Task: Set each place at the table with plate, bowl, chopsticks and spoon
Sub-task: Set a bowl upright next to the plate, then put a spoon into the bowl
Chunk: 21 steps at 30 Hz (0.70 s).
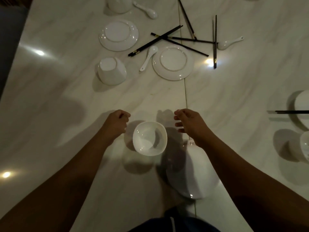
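A white bowl (150, 138) stands upright on the pale marble table (58, 91) between my hands. My left hand (117, 122) hovers just left of it, fingers curled shut with nothing in them. My right hand (188, 122) hovers just right of it, fingers loosely apart, empty. A white plate (189, 178) lies under my right forearm, partly hidden. Farther off lie two upside-down plates (118, 35) (173, 62), an upside-down bowl (111, 71), a spoon (148, 58) and several black chopsticks (168, 40) crossed in a loose pile.
Another upturned bowl (119, 5) and spoon (145, 10) sit at the far edge, and a third spoon (229, 43) lies by the chopsticks. At the right edge are dishes (302, 106) with chopsticks (291, 112) across them. The table's left edge runs diagonally.
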{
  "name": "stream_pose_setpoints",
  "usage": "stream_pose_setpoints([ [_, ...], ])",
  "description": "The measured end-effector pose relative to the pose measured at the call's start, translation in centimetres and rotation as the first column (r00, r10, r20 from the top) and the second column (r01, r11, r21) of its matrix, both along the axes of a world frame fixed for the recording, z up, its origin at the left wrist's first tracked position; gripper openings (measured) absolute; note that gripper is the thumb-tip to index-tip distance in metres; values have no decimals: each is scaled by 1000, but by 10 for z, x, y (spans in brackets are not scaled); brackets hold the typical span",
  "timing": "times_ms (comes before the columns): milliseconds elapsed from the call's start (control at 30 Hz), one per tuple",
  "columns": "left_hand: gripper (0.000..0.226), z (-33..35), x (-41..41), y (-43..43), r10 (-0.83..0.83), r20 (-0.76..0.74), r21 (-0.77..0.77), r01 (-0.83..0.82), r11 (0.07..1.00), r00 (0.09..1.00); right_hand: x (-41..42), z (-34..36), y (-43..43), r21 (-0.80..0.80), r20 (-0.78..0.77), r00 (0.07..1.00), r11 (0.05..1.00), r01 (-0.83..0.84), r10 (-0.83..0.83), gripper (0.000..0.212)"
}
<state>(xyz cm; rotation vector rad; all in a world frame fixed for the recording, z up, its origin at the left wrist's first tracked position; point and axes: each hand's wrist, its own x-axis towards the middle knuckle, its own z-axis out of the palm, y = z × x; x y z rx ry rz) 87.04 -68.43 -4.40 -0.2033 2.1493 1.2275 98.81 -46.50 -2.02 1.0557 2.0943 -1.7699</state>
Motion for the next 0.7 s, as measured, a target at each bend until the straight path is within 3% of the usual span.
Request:
stream_pose_setpoints([
  [200, 18, -7, -36, 38, -341, -254, -293, 264, 919, 905, -56, -14, 46, 399, 32, 989, 905, -146, 145, 25],
  [333, 24, -16, -57, 67, -471, -303, -299, 386, 873, 829, -91, -32, 76, 578, 92, 976, 787, -215, 200, 34],
  [433, 27, -20, -82, 89, -488, -410, -342, 366, 865, 771, -102, -47, 85, 702, 175, 970, 670, -243, 168, 40],
  [567, 34, -19, -116, 117, -454, -559, -462, 194, 865, 694, -90, -73, 77, 811, 95, 980, 558, -177, 174, 43],
  [700, 41, -32, -150, 134, -500, -487, -559, 184, 808, 716, -89, -80, 74, 829, 94, 985, 536, -159, 146, 49],
])
